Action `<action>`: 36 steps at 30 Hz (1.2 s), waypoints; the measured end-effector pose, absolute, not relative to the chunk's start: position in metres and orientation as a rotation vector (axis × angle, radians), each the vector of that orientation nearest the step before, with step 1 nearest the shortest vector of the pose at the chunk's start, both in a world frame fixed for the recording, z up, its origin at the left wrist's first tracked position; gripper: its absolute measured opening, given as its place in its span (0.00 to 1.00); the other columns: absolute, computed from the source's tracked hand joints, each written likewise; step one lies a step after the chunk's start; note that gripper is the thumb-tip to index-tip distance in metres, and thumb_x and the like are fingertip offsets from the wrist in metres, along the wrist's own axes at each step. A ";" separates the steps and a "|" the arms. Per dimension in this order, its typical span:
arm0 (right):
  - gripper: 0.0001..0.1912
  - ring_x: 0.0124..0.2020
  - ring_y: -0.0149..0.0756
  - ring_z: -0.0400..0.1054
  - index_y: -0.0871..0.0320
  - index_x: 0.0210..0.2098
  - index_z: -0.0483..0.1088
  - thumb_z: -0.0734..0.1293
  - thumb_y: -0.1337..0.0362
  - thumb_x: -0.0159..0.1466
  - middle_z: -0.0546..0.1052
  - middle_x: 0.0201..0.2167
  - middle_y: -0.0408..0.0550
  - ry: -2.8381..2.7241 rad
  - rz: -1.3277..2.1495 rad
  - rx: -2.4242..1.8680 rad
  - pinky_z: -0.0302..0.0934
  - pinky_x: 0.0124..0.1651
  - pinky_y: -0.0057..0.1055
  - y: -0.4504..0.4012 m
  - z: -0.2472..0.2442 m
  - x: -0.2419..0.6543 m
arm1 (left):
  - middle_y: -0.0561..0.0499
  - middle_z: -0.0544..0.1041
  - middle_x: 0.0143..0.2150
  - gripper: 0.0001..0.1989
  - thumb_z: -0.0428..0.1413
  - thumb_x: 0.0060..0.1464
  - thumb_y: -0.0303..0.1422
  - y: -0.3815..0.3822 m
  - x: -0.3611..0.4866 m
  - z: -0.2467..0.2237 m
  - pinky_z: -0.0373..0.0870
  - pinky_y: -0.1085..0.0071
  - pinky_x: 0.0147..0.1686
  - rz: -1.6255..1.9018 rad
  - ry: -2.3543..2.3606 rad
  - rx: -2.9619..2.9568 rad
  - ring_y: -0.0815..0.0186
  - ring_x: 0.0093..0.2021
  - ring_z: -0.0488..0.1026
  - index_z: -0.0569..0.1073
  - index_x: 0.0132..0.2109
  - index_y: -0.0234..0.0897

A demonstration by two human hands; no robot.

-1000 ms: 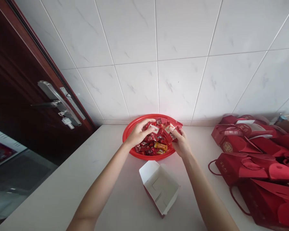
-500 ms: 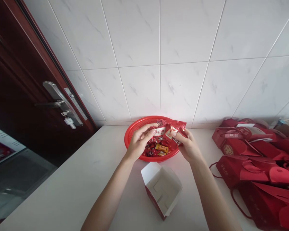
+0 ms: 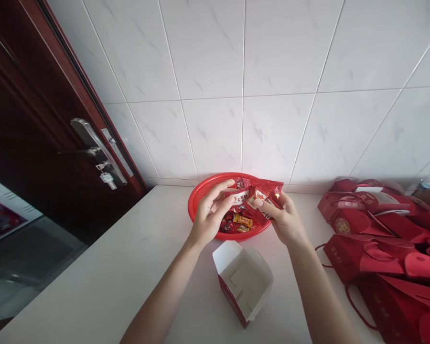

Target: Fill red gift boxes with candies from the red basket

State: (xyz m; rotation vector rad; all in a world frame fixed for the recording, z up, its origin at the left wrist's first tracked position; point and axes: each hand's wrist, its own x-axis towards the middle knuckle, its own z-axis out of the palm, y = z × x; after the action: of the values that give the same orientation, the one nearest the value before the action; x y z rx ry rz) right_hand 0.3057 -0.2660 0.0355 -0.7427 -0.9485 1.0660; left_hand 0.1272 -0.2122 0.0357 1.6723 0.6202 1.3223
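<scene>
Over the basket, my left hand pinches the end of a red-and-white wrapped candy between thumb and fingers. My right hand is closed on red candy packets, its thumb pressed on a cream-and-red one. The packets overlap, so I cannot tell exactly how many there are. Beneath both hands sits a red plastic basket with several wrapped candies, among them a yellow candy. Between my forearms stands an open red box with a white inside, its flap raised.
Several folded red gift boxes with cord handles crowd the right side of the white table. A tiled wall rises behind the basket. At left is a dark red door with keys hanging in its lock.
The whole view has shifted slightly, so things appear a little farther right. Both hands keep their hold above the basket, with the red packets tilted slightly differently.
</scene>
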 end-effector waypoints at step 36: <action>0.20 0.37 0.41 0.77 0.56 0.37 0.76 0.78 0.47 0.56 0.84 0.36 0.47 -0.955 0.830 -0.940 0.71 0.39 0.33 -0.269 0.040 0.307 | 0.43 0.81 0.52 0.12 0.67 0.51 0.38 -0.219 0.126 0.041 0.67 0.58 0.59 1.142 0.749 1.770 0.51 0.58 0.73 0.83 0.41 0.38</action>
State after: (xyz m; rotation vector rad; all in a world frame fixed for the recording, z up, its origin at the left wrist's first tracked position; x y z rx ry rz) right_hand 0.3066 -0.2693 0.0403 -0.9396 -0.9550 0.8302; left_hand 0.1257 -0.2193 0.0410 1.7697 0.7495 1.1418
